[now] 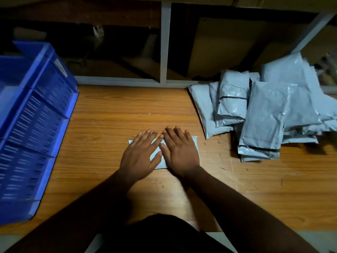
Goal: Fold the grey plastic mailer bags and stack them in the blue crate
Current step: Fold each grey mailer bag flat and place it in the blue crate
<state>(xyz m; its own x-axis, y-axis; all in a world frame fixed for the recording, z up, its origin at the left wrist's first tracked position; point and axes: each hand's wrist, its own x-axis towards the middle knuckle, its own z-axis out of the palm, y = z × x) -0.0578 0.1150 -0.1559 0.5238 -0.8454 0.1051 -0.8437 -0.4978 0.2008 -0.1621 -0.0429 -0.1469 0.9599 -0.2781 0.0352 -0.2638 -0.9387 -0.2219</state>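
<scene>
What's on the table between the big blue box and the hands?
Nothing but bare wooden table. In the head view, the stretch from the blue crate to the left hand holds no bags; both hands press one folded bag.

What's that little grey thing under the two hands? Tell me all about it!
It is a grey plastic mailer bag, folded small and lying flat on the wooden table. It looks thin and smooth. The left hand and right hand press on it with straight fingers, hiding most of it. Only its edges and corners show.
</scene>
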